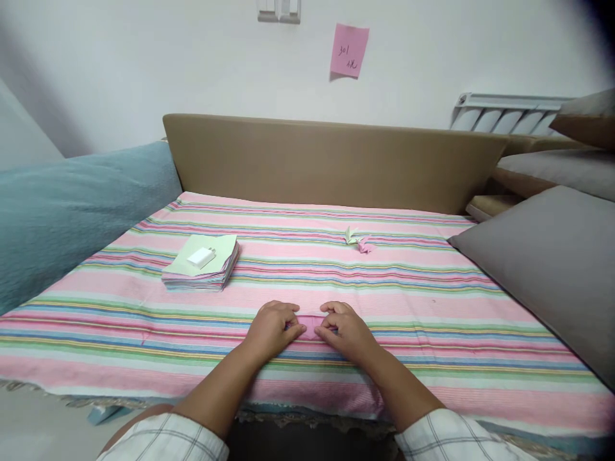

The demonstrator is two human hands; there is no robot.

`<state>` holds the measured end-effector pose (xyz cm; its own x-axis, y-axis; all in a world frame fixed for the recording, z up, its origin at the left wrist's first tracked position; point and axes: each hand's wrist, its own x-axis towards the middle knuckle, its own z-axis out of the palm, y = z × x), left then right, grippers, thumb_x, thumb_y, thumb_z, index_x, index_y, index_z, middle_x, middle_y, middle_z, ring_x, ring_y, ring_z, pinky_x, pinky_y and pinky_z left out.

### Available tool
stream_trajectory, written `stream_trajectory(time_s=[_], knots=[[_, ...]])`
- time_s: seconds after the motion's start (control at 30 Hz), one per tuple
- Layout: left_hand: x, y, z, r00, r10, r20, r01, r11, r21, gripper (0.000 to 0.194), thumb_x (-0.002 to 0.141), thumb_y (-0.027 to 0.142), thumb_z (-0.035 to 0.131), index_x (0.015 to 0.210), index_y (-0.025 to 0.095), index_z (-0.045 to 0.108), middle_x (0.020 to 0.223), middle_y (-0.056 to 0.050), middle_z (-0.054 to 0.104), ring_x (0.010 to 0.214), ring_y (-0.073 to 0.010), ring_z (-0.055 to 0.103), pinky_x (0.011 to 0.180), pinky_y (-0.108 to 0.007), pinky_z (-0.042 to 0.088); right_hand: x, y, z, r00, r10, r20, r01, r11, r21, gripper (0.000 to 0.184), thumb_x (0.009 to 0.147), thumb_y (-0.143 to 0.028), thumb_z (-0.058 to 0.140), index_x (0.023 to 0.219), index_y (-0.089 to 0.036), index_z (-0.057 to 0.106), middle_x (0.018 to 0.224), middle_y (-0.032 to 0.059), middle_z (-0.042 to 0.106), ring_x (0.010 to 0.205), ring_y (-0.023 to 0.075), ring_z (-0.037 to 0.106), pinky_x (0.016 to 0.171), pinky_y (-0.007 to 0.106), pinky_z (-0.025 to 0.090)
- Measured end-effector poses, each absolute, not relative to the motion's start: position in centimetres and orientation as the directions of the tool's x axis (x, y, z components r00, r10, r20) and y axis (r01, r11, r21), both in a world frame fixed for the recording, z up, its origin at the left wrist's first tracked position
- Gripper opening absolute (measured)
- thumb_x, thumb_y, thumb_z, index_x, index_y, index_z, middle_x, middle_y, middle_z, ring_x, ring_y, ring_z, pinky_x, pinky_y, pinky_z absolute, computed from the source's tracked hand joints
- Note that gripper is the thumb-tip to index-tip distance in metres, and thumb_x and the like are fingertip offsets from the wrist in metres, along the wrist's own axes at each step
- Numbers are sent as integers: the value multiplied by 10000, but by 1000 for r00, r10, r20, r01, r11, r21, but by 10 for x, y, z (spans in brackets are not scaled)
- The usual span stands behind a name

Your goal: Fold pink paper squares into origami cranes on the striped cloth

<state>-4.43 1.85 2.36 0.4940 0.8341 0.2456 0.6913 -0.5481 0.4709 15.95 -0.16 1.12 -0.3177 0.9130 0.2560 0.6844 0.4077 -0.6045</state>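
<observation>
A piece of pink paper [310,326], folded into a narrow strip, lies on the striped cloth [307,288] in front of me. My left hand [275,326] is closed on its left end, thumb at the near edge and fingers at the far edge. On the opposite end, my right hand [346,328] pinches the paper in the same manner. Both hands hide the strip's ends, so only its middle shows. Farther back sit two small folded paper cranes, a pale green crane [350,236] and a pink crane [366,245], close together.
To the left stands a stack of coloured paper squares [204,279] with a white charger plug [201,257] on top. A brown backrest [327,160] borders the far side. Grey cushions [542,256] lie at the right, and a blue-green covered armrest [86,205] at the left.
</observation>
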Motion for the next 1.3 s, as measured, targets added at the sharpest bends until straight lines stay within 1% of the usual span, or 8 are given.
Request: stream_trajectory(time_s=[0.23, 0.5, 0.67, 0.87, 0.97, 1.1, 1.2, 1.3], knots=[[-42, 17, 25, 479, 845, 236, 745, -534, 400, 151, 728, 300, 653, 608, 208, 640, 1003, -57, 689, 948, -218, 609, 847, -365, 419, 155, -4, 8, -311, 900, 305, 736, 431, -522, 199, 801, -313, 576, 653, -207, 658, 1019, 65, 604, 963, 214, 519, 832, 359, 421], [-40, 16, 23, 487, 844, 226, 779, -537, 324, 155, 702, 278, 681, 597, 197, 602, 987, -54, 688, 933, -234, 598, 831, -369, 423, 148, -5, 9, -294, 908, 298, 810, 402, -427, 151, 759, -257, 617, 622, -198, 596, 1006, 58, 623, 921, 221, 532, 779, 345, 436], [-41, 15, 22, 504, 830, 240, 780, -556, 287, 165, 706, 278, 687, 612, 192, 582, 1019, -67, 673, 929, -246, 587, 823, -380, 428, 146, -6, 10, -312, 898, 310, 828, 417, -374, 147, 771, -254, 599, 634, -202, 581, 984, 56, 629, 893, 220, 536, 756, 343, 443], [-43, 15, 19, 500, 829, 251, 774, -557, 302, 200, 755, 318, 650, 621, 183, 588, 1037, -83, 666, 934, -245, 582, 832, -383, 433, 146, -7, 8, -344, 882, 323, 827, 448, -341, 181, 824, -256, 542, 663, -197, 599, 980, 77, 636, 898, 226, 537, 780, 354, 439], [-43, 15, 20, 495, 832, 250, 779, -553, 295, 198, 767, 316, 637, 630, 179, 596, 1039, -77, 665, 929, -242, 579, 837, -384, 434, 146, -7, 6, -349, 873, 340, 835, 455, -310, 185, 834, -248, 530, 673, -193, 603, 963, 71, 637, 890, 217, 541, 765, 337, 442], [-39, 15, 23, 493, 842, 220, 807, -536, 247, 191, 778, 315, 626, 650, 174, 610, 1047, -64, 664, 925, -236, 577, 845, -377, 433, 146, -7, 4, -346, 864, 365, 848, 455, -273, 162, 825, -235, 545, 675, -194, 591, 915, 55, 636, 856, 198, 545, 731, 307, 449], [-38, 15, 24, 497, 842, 211, 815, -537, 220, 195, 763, 325, 643, 646, 174, 606, 1032, -61, 666, 926, -238, 574, 838, -372, 432, 146, -7, 4, -335, 860, 385, 849, 452, -274, 128, 797, -223, 580, 673, -192, 574, 883, 51, 632, 825, 197, 542, 720, 311, 457], [-39, 15, 21, 509, 827, 238, 800, -556, 224, 195, 753, 327, 655, 648, 177, 588, 998, -61, 663, 919, -233, 568, 826, -364, 425, 146, -7, 3, -355, 817, 454, 817, 507, -275, 52, 788, -203, 588, 739, -187, 596, 964, 70, 615, 891, 209, 528, 767, 331, 460]])
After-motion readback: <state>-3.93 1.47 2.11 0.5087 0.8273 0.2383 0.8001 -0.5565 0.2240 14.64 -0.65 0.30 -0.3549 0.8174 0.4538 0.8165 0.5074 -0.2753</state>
